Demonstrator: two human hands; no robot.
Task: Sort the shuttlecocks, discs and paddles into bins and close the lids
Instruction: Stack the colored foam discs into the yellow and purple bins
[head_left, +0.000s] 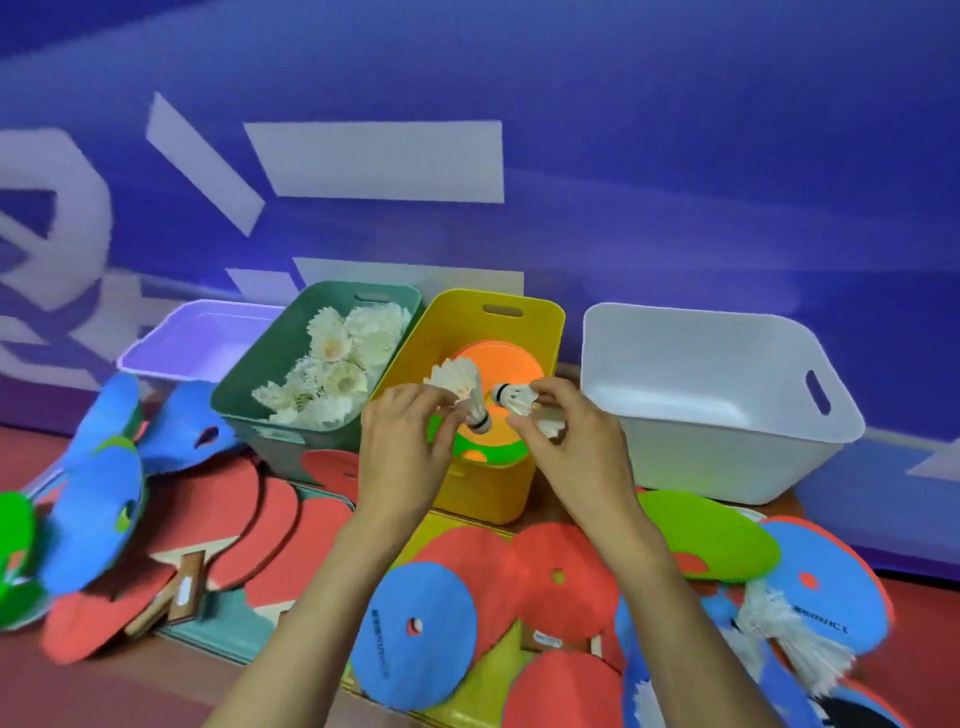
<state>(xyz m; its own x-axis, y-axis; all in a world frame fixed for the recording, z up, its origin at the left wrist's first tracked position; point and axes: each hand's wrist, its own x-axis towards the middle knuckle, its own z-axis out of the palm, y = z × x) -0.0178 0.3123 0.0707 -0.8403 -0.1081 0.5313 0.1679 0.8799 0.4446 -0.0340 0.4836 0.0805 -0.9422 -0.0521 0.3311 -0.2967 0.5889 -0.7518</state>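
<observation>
My left hand (402, 447) grips a white shuttlecock (460, 387) over the yellow bin (488, 488), cork end pointing down. My right hand (582, 436) holds a second shuttlecock (522, 399) beside it, cork pointing left; the two corks nearly touch. The yellow bin holds orange and green discs (511, 369). Left of it the green bin (249, 410) contains several white shuttlecocks (337, 369). Red paddles (270, 525) with wooden handles lie at front left. Blue, red and green discs (415, 639) are scattered across the front. Loose shuttlecocks (784, 634) lie at right.
An empty purple bin (197, 338) stands at the far left and an empty white bin (727, 415) at the right, all four against a blue wall (623, 156). Flat lids (249, 631) lie under the paddles and discs. More blue and green discs (98, 499) pile at left.
</observation>
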